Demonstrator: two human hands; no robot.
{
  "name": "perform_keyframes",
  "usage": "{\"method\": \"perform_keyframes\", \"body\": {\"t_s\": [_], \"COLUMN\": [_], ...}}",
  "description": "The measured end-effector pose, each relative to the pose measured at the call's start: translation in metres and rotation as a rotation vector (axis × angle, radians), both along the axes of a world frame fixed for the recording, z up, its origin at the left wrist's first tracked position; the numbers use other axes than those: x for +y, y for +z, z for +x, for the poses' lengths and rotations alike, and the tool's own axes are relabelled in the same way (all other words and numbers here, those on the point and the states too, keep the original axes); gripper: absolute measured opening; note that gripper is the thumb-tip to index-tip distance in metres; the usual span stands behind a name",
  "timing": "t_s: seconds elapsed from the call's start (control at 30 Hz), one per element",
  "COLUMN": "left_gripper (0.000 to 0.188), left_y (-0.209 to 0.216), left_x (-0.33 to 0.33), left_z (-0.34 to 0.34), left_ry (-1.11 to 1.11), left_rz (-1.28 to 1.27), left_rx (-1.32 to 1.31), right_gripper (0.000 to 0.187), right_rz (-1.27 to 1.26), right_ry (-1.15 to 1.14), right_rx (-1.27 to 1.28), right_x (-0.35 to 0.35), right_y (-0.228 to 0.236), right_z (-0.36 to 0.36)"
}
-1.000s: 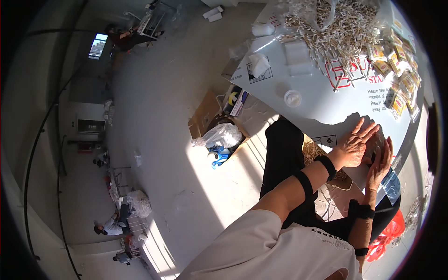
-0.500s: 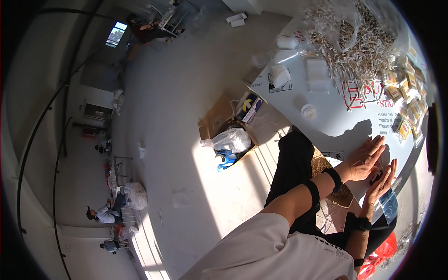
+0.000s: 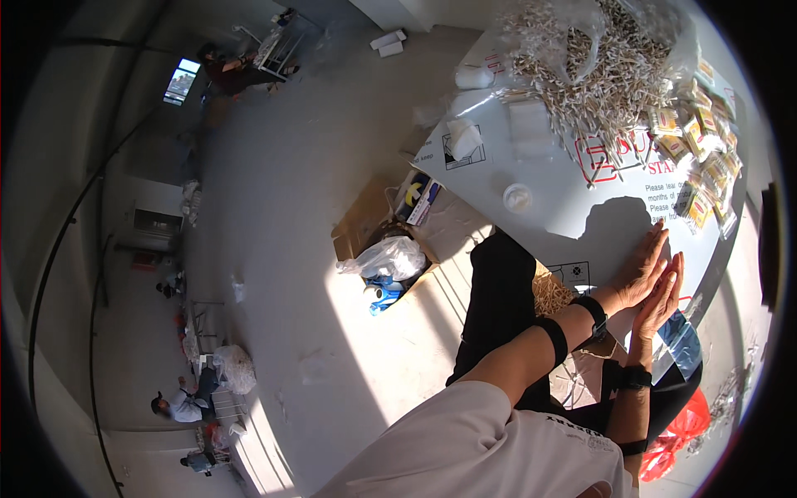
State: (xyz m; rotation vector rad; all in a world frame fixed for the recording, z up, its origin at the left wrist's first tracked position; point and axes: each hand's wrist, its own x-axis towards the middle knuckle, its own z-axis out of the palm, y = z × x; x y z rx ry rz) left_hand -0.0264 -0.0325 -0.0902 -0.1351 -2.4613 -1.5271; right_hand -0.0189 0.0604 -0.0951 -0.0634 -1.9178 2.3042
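Over smooth board (image 3: 554, 217), flattened hands (image 3: 642, 275), heaped slender sticks (image 3: 621, 83)

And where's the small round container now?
In the head view, the small round container sits right of centre on the pale board, below and right of the crumpled white piece.

Palms turned toward each other
The left hand (image 3: 641, 272) and right hand (image 3: 659, 297) are side by side, fingers extended; the left forearm (image 3: 573, 329) slants, the right forearm (image 3: 631, 415) rises steeply.
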Motion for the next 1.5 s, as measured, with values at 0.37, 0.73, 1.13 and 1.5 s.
{"method": "perform_keyframes", "body": {"t_s": [0.37, 0.73, 1.13, 1.5], "left_gripper": [0.088, 0.082, 0.084, 0.057], "left_y": [0.04, 0.023, 0.022, 0.014], "left_x": [-0.042, -0.024, -0.02, -0.054], "left_z": [0.028, 0.038, 0.041, 0.014], "left_ry": [-0.346, -0.331, -0.272, -0.059], "left_rz": [-0.795, -0.925, -0.864, -0.061], "left_rx": [-0.017, -0.009, 0.029, -0.008], "right_gripper": [0.038, 0.028, 0.023, 0.035], "right_rz": [-0.203, -0.087, 0.029, -0.261], "right_ry": [-0.101, -0.116, -0.089, -0.059], "right_rx": [-0.08, -0.141, -0.082, -0.13], "right_x": [0.026, 0.024, 0.014, 0.001], "right_y": [0.019, 0.026, 0.025, 0.026], "right_z": [0.022, 0.038, 0.043, 0.031]}}
